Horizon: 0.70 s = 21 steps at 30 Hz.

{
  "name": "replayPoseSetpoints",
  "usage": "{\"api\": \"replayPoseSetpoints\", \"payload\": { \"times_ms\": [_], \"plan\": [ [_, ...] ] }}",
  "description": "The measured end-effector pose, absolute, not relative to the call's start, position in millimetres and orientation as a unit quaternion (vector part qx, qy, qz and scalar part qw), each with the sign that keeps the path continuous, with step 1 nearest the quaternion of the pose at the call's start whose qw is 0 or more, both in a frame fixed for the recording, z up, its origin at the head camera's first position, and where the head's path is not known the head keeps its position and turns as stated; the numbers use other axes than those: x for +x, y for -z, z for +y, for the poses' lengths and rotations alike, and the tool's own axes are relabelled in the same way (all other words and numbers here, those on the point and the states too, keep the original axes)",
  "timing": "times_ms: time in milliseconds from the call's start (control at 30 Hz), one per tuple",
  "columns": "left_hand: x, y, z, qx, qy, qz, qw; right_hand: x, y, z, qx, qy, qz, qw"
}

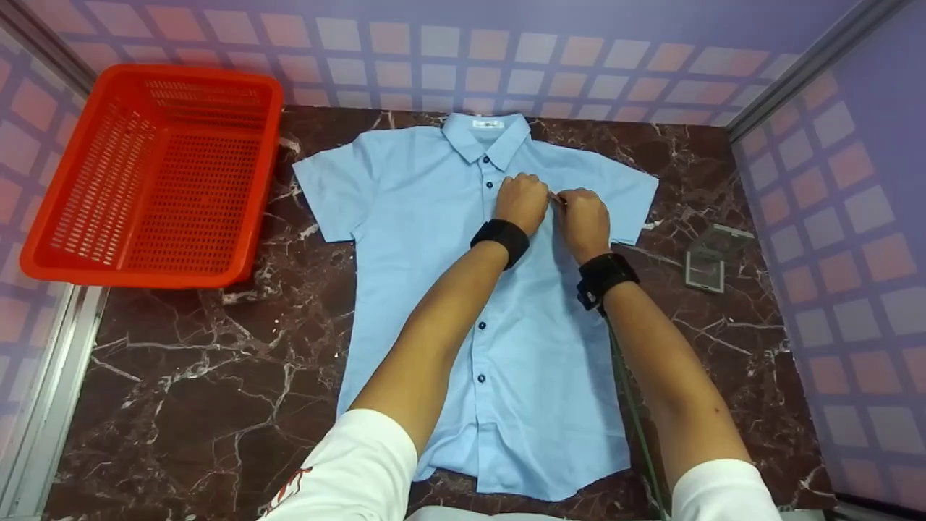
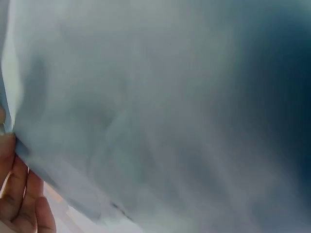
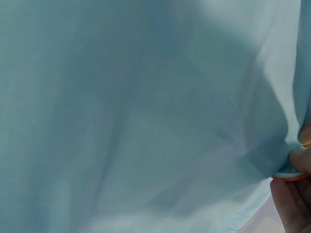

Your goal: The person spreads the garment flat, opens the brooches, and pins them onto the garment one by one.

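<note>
Left hand (image 1: 519, 202) and right hand (image 1: 583, 221) both pinch the shirt (image 1: 434, 239) placket (upper chest); uneven pull risks skewing the front

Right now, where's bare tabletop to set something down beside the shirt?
Largest bare marble lies between the red basket and the blue shirt, toward the near edge. A narrower patch sits right of the shirt, nearer than the small clear item. Crowded: the chest, where left hand and right hand pinch fabric.

A red plastic basket (image 1: 152, 174) overhangs the marble table (image 1: 195, 362); right, perhaps a clear holder (image 1: 707, 264).
</note>
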<state>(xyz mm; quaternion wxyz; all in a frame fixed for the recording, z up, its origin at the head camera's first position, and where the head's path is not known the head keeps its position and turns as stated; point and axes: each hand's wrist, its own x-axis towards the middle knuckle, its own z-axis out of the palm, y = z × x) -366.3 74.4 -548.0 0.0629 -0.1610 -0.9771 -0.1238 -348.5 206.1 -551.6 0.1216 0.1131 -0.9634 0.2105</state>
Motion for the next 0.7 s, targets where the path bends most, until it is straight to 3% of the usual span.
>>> {"api": "replayPoseSetpoints", "payload": {
  "times_ms": [700],
  "plan": [
    [-362.0,554.0,82.8,-0.129,0.215,-0.967,0.04,-348.3,558.2,207.2,0.058,-0.239,-0.957,0.156]
  ]
}}
